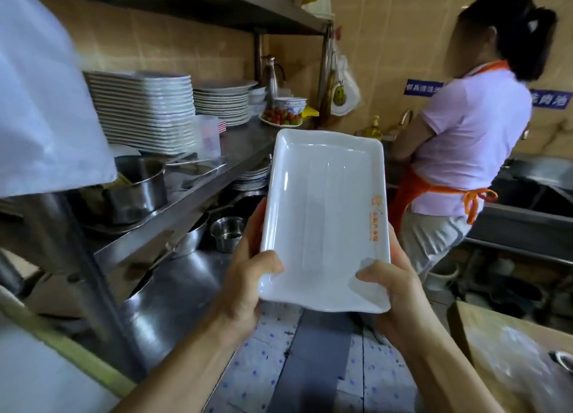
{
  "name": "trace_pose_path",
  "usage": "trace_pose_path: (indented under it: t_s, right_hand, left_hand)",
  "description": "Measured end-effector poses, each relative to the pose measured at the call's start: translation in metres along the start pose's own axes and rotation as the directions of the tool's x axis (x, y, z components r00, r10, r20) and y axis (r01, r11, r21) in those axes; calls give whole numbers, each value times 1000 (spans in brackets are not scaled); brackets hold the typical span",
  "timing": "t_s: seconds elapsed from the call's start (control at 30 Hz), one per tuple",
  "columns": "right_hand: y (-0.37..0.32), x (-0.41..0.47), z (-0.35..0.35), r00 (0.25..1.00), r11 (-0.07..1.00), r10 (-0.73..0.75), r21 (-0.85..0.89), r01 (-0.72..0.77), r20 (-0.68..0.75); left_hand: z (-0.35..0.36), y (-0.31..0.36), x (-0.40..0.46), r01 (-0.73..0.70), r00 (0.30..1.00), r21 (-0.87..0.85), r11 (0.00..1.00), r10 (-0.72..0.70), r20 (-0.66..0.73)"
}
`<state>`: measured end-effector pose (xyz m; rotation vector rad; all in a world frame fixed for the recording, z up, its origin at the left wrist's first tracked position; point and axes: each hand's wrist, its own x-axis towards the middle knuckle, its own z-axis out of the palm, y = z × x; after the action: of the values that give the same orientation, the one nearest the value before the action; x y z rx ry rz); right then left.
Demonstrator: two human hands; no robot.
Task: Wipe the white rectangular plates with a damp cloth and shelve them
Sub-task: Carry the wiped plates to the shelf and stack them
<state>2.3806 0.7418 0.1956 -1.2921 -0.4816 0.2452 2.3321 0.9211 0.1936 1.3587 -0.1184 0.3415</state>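
I hold a white rectangular plate (pixel 325 214) with an orange mark on its right rim, lengthwise in front of me, above the floor. My left hand (pixel 248 276) grips its near left corner, thumb on the rim. My right hand (pixel 393 291) grips the near right corner, thumb on top. A tall stack of white rectangular plates (pixel 145 111) stands on the middle steel shelf (pixel 198 192) to the left. No cloth is in view.
Round plates (pixel 223 102), bowls (pixel 290 104) and a dish of red fruit sit further along the shelf. Steel pots (pixel 136 189) and bowls (pixel 226 232) fill the lower levels. A person in an orange apron (pixel 465 139) stands at a sink on the right. A white sheet (pixel 40 96) hangs upper left.
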Motion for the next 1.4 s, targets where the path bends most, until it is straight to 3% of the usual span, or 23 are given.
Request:
trace_pose_path:
  t_s: [0.73,1.27,1.4]
  right_hand:
    - [38,322,-111,932,993,82,47,-106,354]
    - [86,513,-70,873,990,72,75,-122,482]
    - [91,565,-51,852,988,62,88,-126,520]
  left_hand:
    - [5,-86,273,0,931,96,995,35,-364]
    - [-84,-107,413,-79,847,135,988,138,-513]
    - [-115,-104,450,-99,800,237,966,219,-559]
